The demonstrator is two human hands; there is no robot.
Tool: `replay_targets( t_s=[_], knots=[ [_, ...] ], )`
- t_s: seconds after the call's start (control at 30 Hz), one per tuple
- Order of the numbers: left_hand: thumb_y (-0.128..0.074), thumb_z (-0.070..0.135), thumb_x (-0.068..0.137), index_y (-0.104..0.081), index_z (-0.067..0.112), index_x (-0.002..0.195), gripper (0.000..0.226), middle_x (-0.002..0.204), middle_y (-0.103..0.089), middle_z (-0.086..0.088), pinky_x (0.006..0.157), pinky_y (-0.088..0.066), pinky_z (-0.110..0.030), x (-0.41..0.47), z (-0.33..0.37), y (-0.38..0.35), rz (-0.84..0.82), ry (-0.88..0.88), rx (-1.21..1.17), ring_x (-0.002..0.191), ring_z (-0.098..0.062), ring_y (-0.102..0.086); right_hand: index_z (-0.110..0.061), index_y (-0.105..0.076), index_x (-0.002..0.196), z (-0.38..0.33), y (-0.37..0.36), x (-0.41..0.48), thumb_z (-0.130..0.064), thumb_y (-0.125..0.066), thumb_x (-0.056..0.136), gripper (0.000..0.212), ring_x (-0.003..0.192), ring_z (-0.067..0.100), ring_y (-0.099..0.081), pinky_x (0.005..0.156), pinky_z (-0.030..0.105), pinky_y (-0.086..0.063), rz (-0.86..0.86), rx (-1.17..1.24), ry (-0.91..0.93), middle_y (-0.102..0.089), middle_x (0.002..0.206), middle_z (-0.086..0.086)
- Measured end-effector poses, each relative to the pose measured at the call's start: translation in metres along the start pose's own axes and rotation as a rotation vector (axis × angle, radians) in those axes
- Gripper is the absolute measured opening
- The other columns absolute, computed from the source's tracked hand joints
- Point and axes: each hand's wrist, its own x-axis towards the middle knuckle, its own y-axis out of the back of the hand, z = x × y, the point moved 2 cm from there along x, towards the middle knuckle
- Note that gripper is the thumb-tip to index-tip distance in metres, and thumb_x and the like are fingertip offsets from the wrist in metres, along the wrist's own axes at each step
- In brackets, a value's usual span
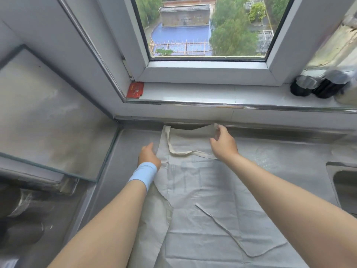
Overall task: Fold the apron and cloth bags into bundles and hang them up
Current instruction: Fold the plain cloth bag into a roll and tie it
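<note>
While the counter [289, 157] fills the lower frame from 9 to 3 o'clock, a pale apron [202, 190] lies spread flat on it at centre, its bib toward 12 o'clock against the back ledge and its skirt running off the frame at 6 o'clock. At 12 o'clock a window [202, 26] stands above a white sill [193, 92]. A glass panel [48, 117] lies at 9 o'clock and part of a sink [345, 186] at 3 o'clock. The right hand [224, 144] reaches to the bib's top corner at 1 o'clock and pinches it in its fingertips, lifting that edge slightly. The left hand [148, 156], above a blue wristband [144, 176], sits at the bib's left edge at 10 o'clock, back to the camera; whether it grips the cloth or only presses it cannot be told. A neck strap [185, 152] lies looped across the bib between the hands, and a tie [222, 223] trails over the skirt toward 5 o'clock. Two black jars [318, 87] stand on the sill at 2 o'clock, a red card [134, 90] at 11 o'clock.
</note>
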Motion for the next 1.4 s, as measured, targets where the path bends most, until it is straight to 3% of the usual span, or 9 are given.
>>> replay_targets(
  t_s=[0.13, 0.23, 0.33, 0.47, 0.7, 0.8, 0.9, 1.1, 1.4],
  knots=[
    [-0.061, 0.024, 0.084, -0.038, 0.016, 0.141, 0.062, 0.138, -0.047, -0.011, 0.1, -0.046, -0.042, -0.015, -0.018, -0.007, -0.069, 0.19, 0.034, 0.122, -0.035, -0.051, -0.014, -0.039, 0.141, -0.009, -0.033, -0.053, -0.004, -0.06, 0.077, 0.068, 0.124, 0.032, -0.041, 0.099, 0.038, -0.036, 0.223, -0.339, 0.22, -0.038, 0.139, 0.013],
    [-0.058, 0.027, 0.083, -0.06, 0.016, 0.111, 0.03, 0.114, -0.064, -0.006, 0.086, -0.053, -0.036, -0.021, -0.033, -0.004, -0.108, 0.271, 0.105, 0.099, -0.031, -0.062, -0.025, -0.041, 0.138, 0.003, -0.07, -0.095, -0.021, -0.053, 0.087, 0.052, 0.132, 0.031, -0.037, 0.098, 0.044, -0.033, -0.122, -0.598, 0.36, -0.039, 0.139, 0.008],
    [-0.059, 0.026, 0.085, -0.064, 0.02, 0.081, 0.009, 0.097, -0.07, -0.005, 0.073, -0.05, -0.028, -0.026, -0.038, 0.007, -0.041, 0.222, 0.124, 0.089, -0.03, -0.065, -0.043, -0.01, 0.152, 0.022, -0.101, -0.114, -0.054, -0.04, 0.093, 0.067, 0.149, 0.033, 0.011, 0.111, 0.064, -0.005, -0.502, -0.718, 0.245, 0.009, 0.163, 0.01],
    [-0.063, 0.023, 0.086, -0.066, 0.02, 0.11, 0.024, 0.108, -0.069, 0.0, 0.082, -0.048, -0.025, -0.029, -0.041, 0.02, 0.053, 0.113, -0.227, 0.095, -0.023, -0.065, -0.049, 0.005, 0.151, 0.022, -0.104, -0.087, -0.067, -0.036, 0.089, 0.077, 0.145, 0.031, 0.031, 0.106, 0.072, 0.01, -0.533, -0.817, 0.247, 0.032, 0.158, 0.008],
    [-0.063, 0.027, 0.087, -0.051, 0.026, 0.13, 0.044, 0.13, -0.048, -0.001, 0.098, -0.043, -0.032, -0.079, -0.071, 0.007, 0.007, -0.048, -0.087, 0.112, -0.023, -0.055, -0.028, -0.023, 0.152, 0.006, -0.099, -0.072, -0.043, -0.049, 0.093, 0.066, 0.149, 0.038, -0.007, 0.109, 0.064, -0.019, -0.305, -0.932, 0.374, -0.007, 0.162, 0.021],
    [-0.063, 0.022, 0.085, -0.057, 0.024, 0.118, 0.033, 0.12, -0.05, -0.002, 0.093, -0.046, -0.035, -0.106, -0.085, 0.004, 0.139, -0.082, -0.076, 0.106, -0.025, -0.054, -0.014, -0.064, 0.098, 0.001, -0.105, -0.123, -0.019, -0.058, 0.076, 0.023, 0.101, 0.039, -0.058, 0.072, 0.044, -0.048, -0.127, -0.784, 0.611, -0.059, 0.113, 0.018],
    [-0.056, 0.011, 0.085, -0.057, 0.022, 0.101, 0.02, 0.106, -0.053, 0.002, 0.08, -0.048, -0.032, -0.133, -0.095, 0.004, 0.196, -0.149, -0.037, 0.089, -0.021, -0.056, -0.013, -0.06, 0.076, -0.003, -0.115, -0.184, -0.02, -0.047, 0.074, 0.016, 0.069, 0.034, -0.063, 0.054, 0.035, -0.044, -0.252, -0.698, 0.676, -0.061, 0.077, 0.01],
    [-0.051, 0.014, 0.086, -0.053, 0.021, 0.098, 0.014, 0.096, -0.055, 0.009, 0.071, -0.049, -0.031, -0.181, -0.113, 0.0, 0.105, -0.222, -0.022, 0.079, -0.02, -0.055, -0.012, -0.051, 0.115, 0.011, -0.13, -0.255, -0.037, -0.055, 0.088, 0.037, 0.107, 0.031, -0.058, 0.081, 0.036, -0.045, -0.406, -0.777, 0.287, -0.056, 0.116, 0.008],
    [-0.055, 0.027, 0.088, -0.055, 0.022, 0.089, 0.005, 0.091, -0.059, 0.009, 0.076, -0.05, -0.031, -0.248, -0.162, 0.001, -0.013, -0.335, -0.071, 0.079, -0.018, -0.056, -0.023, -0.061, 0.084, 0.001, -0.114, -0.296, -0.027, -0.052, 0.079, 0.011, 0.098, 0.029, -0.061, 0.076, 0.032, -0.039, -0.314, -0.684, 0.128, -0.068, 0.097, 0.002]
  ],
)
